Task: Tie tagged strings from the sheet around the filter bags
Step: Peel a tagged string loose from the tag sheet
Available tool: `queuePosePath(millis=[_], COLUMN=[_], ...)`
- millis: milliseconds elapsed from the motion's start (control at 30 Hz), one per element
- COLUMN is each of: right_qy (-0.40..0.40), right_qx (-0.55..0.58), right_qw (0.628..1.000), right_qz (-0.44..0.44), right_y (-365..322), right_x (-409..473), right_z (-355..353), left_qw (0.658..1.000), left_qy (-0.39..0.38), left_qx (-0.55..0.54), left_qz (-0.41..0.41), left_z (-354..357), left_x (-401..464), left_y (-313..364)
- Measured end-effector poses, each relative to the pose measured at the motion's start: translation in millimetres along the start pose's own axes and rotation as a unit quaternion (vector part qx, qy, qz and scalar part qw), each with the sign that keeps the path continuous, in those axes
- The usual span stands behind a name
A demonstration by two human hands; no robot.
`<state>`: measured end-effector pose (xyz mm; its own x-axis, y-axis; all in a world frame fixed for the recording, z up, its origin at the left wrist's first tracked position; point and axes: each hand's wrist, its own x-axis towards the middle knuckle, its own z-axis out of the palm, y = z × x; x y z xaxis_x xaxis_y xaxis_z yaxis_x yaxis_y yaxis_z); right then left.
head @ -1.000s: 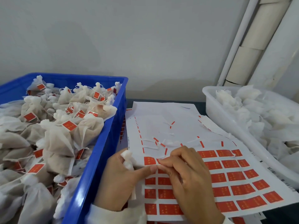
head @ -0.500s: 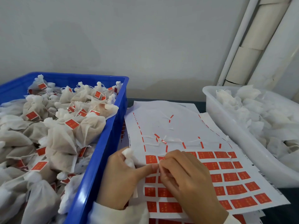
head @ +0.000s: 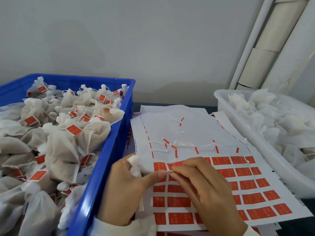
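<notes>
- Head view: left hand [head: 129, 189] gripping bag [head: 134, 165] by the neck, thumb on sheet [head: 190, 132].
- Right hand [head: 204, 189] pinching a tag [head: 173, 166] at sheet's edge.

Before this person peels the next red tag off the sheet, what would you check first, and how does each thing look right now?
1. Filter bag in hand: ok, the left hand holds its gathered neck.
2. Grip on a tag: cannot tell, the right hand has its fingertips at the top row's lower edge, hiding what it pinches.
3. Sheet steadied: ok, the left thumb presses on it.
4. Tags left: ok, rows of red tags remain.
5. Room in the blue crate for the finished bag: cannot tell, it is heaped with tagged bags.
6. More untied bags: ok, the white tub holds many.
</notes>
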<state>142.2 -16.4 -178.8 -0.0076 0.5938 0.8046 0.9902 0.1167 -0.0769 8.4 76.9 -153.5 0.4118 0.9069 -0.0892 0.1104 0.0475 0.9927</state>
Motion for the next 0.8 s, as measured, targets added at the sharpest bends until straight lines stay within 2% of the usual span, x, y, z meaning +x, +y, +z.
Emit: queuePosePath(millis=[233, 400, 800], right_qy=[-0.071, -0.082, -0.083], right_qx=[-0.071, -0.069, -0.099], right_qw=[0.992, 0.992, 0.988], right_qz=[-0.07, -0.064, -0.08], right_y=[1, 1, 4], right_x=[2, 3, 1], right_z=[-1, 6, 13], left_qw=[0.995, 0.991, 0.99], left_qy=[0.034, 0.054, -0.014], left_qx=[0.089, 0.115, 0.112], left_qz=[-0.035, -0.033, -0.084], left_z=[6, 7, 3], left_x=[1, 1, -4], left_y=[1, 0, 8])
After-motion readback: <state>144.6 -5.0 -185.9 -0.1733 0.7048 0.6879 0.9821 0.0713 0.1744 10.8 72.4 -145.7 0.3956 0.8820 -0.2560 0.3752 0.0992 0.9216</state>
